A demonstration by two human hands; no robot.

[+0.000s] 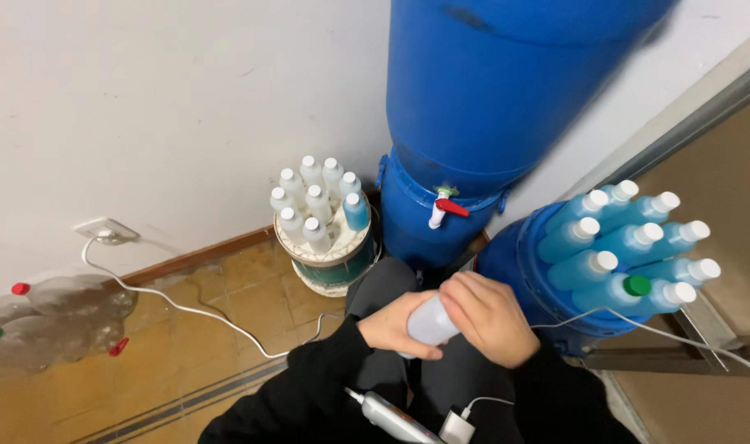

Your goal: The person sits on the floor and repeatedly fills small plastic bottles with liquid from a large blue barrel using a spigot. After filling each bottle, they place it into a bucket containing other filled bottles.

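One small translucent white plastic bottle (428, 322) was held low in the view, above the person's lap and just below the tapped blue barrel. It lay tilted, nearly on its side, its top end pointing right. The body appeared pale and cloudy; whether it held liquid could not be told. The left hand (391, 325) gripped the body from the left and beneath. The right hand (486, 316) covered the top end, hiding the neck and any cap.
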